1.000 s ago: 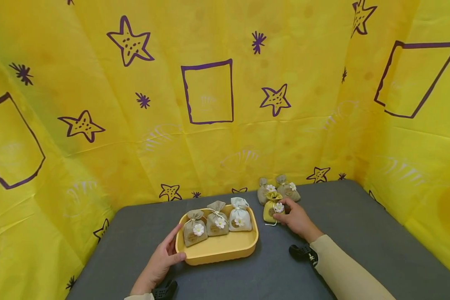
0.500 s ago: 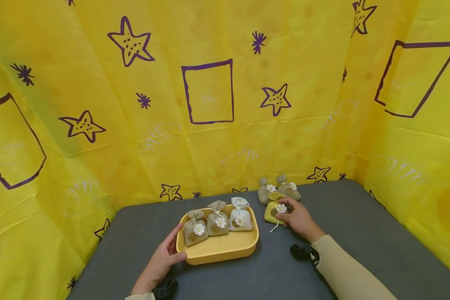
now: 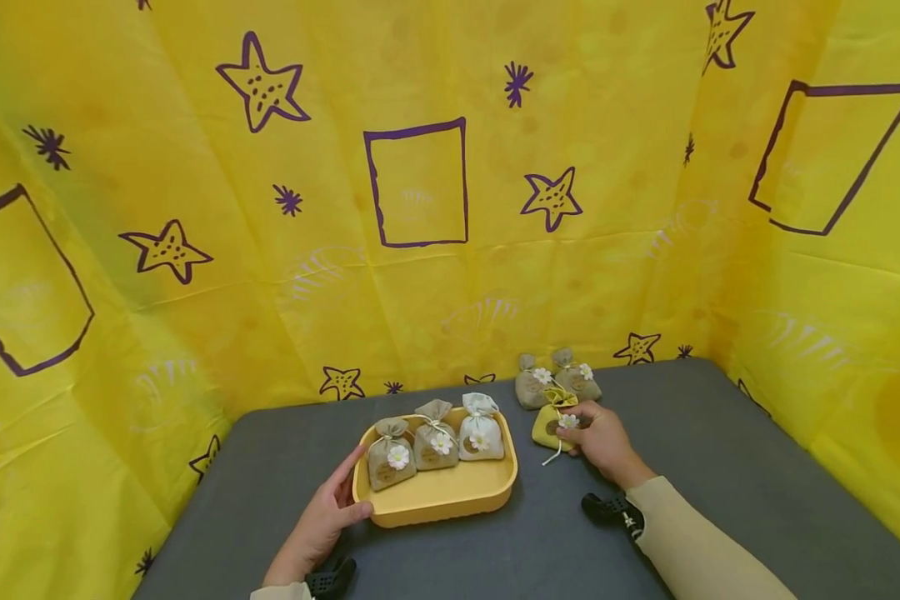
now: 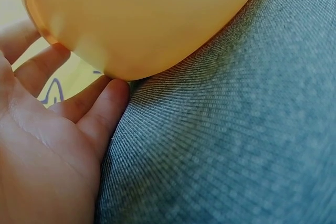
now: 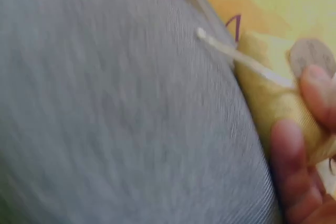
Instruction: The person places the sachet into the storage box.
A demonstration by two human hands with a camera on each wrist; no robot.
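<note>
Head view, right hand (image 3: 604, 442) reaching forward, pinching yellow pouch (image 3: 545, 426)

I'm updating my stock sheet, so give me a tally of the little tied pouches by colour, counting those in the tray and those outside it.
Grey-brown pouches: 4
White pouch: 1
Yellow pouch: 1
Total: 6

Had a tray (image 3: 450, 492) at lower centre, three pouches (image 3: 425, 454) inside; to its right, one pouch (image 3: 545, 427) before two others (image 3: 531, 393).
</note>
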